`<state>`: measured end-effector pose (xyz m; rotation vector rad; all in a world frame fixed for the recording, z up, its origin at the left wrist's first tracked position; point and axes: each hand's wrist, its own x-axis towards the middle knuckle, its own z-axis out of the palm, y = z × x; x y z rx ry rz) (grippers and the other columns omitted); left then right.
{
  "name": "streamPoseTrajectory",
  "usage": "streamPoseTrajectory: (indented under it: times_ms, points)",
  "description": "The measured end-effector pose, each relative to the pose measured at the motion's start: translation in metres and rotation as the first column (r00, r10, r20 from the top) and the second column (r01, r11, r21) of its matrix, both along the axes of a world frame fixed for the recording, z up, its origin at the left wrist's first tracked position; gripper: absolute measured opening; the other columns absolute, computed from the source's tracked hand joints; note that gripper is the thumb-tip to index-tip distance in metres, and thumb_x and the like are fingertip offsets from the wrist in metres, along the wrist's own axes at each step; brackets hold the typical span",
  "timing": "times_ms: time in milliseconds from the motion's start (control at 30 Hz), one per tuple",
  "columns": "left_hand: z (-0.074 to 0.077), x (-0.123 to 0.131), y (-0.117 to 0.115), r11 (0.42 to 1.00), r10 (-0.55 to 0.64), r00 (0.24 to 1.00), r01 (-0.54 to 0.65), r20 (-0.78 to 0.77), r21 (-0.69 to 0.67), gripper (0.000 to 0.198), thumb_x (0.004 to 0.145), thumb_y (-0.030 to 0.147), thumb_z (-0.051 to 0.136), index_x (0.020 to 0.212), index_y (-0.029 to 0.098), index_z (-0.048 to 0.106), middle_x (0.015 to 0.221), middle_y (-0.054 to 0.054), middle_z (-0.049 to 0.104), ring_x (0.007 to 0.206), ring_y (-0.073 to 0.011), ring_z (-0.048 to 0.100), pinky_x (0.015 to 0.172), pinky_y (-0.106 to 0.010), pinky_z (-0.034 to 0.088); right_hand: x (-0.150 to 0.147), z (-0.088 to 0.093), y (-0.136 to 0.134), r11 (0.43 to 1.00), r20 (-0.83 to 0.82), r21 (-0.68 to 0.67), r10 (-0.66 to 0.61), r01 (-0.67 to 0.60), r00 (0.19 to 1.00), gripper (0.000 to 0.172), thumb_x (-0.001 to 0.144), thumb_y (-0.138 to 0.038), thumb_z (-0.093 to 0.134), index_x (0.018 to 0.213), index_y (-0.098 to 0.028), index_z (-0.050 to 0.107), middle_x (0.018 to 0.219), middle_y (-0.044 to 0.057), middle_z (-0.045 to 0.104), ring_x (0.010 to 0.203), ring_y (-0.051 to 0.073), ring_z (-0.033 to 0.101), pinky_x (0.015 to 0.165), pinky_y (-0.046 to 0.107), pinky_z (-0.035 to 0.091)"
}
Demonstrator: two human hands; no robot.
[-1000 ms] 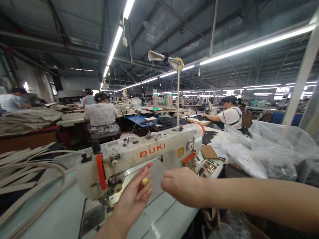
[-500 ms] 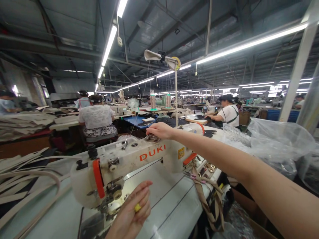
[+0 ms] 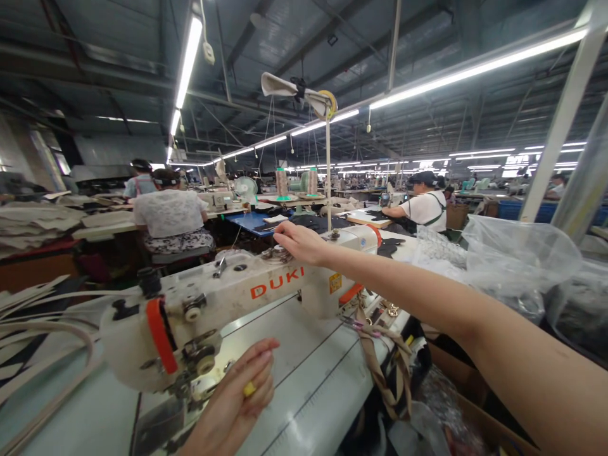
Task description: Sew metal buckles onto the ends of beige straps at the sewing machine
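A white sewing machine (image 3: 228, 291) with red DUKI lettering stands across the table before me. My right hand (image 3: 301, 244) is over the top of its arm, fingers bent and close together at the round metal discs (image 3: 276, 253). Whatever its fingertips may hold is hidden. Low in front of the needle area is my left hand (image 3: 244, 389), closed, with the index finger and thumb together and pointing right. A small yellow piece (image 3: 249, 389) shows at its curled fingers; I cannot tell if it is worn or held.
Beige straps (image 3: 380, 361) and metal rings hang at the table's right edge. Clear plastic bags (image 3: 517, 253) lie to the right. Pale strips (image 3: 52, 335) curve in at left. Thread cones (image 3: 282, 185) and a stand pole (image 3: 328, 171) rise behind the machine. Other people sit further back.
My view has shifted, so the machine sits further left and slightly higher in the picture. My right hand has moved slightly back along the arm, uncovering more of the discs. My left hand keeps its pose.
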<state>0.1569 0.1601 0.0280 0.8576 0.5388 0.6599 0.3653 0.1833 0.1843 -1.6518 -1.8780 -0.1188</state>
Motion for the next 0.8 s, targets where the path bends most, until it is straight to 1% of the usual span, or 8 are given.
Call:
streamPoseTrajectory:
  times_ms: [100,200,233,300,367,433,600,800]
  points:
    - [0.002,0.000,-0.001,1.000,0.000,1.000,0.000,-0.004,0.005,0.045,0.052,0.037,0.088,0.086,0.017,0.066,0.043,0.013,0.034,0.034,0.0019,0.019,0.039,-0.016,0.014,0.005,-0.015,-0.028,0.990,-0.012,0.122,0.073,-0.071,0.997,0.023,0.096,-0.028,0.037,0.108,-0.015,0.052,0.103,0.008,0.062,0.095,0.018,0.055,0.085,0.029,0.040]
    - [0.002,0.000,-0.003,1.000,-0.010,1.000,0.010,0.005,0.000,0.045,0.052,0.036,0.089,0.086,0.016,0.067,0.042,0.014,0.032,0.035,0.0020,0.019,0.039,-0.016,0.015,0.022,-0.051,-0.070,0.969,0.100,0.234,0.059,-0.081,0.993,0.025,0.096,-0.029,0.035,0.101,-0.015,0.055,0.098,0.009,0.062,0.092,0.019,0.054,0.083,0.030,0.040]
    - [0.002,0.000,-0.004,1.000,-0.015,1.000,0.015,0.012,-0.005,0.046,0.051,0.036,0.089,0.086,0.016,0.067,0.042,0.014,0.031,0.035,0.0020,0.019,0.039,-0.016,0.015,0.030,-0.067,-0.084,0.982,0.173,0.172,0.040,-0.071,0.984,0.026,0.096,-0.028,0.034,0.095,-0.015,0.057,0.091,0.009,0.062,0.088,0.019,0.054,0.080,0.030,0.040]
    - [0.001,0.000,-0.004,1.000,-0.019,0.999,0.019,0.026,-0.010,0.046,0.051,0.035,0.089,0.086,0.016,0.067,0.042,0.014,0.032,0.035,0.0018,0.019,0.039,-0.016,0.015,0.047,-0.099,-0.106,0.989,0.280,-0.133,-0.031,0.071,0.960,0.023,0.093,-0.028,0.039,0.091,-0.016,0.058,0.091,0.009,0.061,0.085,0.019,0.055,0.074,0.029,0.039]
    - [-0.001,0.000,-0.003,1.000,-0.011,0.999,0.011,0.037,-0.006,0.044,0.052,0.034,0.089,0.085,0.016,0.067,0.042,0.014,0.033,0.034,0.0018,0.020,0.039,-0.016,0.016,0.061,-0.125,-0.119,0.912,0.298,-0.339,-0.128,0.230,0.946,0.015,0.086,-0.028,0.051,0.090,-0.017,0.059,0.093,0.009,0.062,0.084,0.020,0.057,0.068,0.028,0.039]
    - [-0.001,0.000,-0.002,1.000,0.000,0.999,0.000,0.040,0.002,0.041,0.053,0.033,0.089,0.084,0.016,0.067,0.042,0.013,0.033,0.034,0.0019,0.020,0.038,-0.016,0.016,0.068,-0.143,-0.124,0.851,0.292,-0.432,-0.181,0.299,0.939,0.012,0.079,-0.028,0.059,0.083,-0.017,0.059,0.089,0.008,0.063,0.078,0.021,0.059,0.060,0.028,0.036]
    - [-0.001,-0.001,0.001,1.000,0.004,0.999,-0.005,0.048,0.017,0.038,0.054,0.032,0.088,0.081,0.016,0.067,0.043,0.013,0.035,0.034,0.0025,0.019,0.038,-0.016,0.016,0.070,-0.157,-0.121,0.798,0.252,-0.498,-0.241,0.339,0.937,0.005,0.074,-0.016,0.057,0.080,-0.017,0.057,0.089,0.009,0.062,0.077,0.020,0.059,0.056,0.027,0.031]
    - [0.001,-0.001,-0.001,1.000,-0.009,0.999,0.008,0.053,0.010,0.040,0.051,0.034,0.089,0.079,0.015,0.067,0.043,0.013,0.035,0.034,0.0029,0.020,0.038,-0.015,0.015,0.083,-0.156,-0.124,0.793,0.079,-0.551,-0.263,0.262,0.962,0.005,0.073,-0.013,0.057,0.075,-0.017,0.055,0.066,-0.002,0.049,0.064,0.012,0.049,0.055,0.023,0.032]
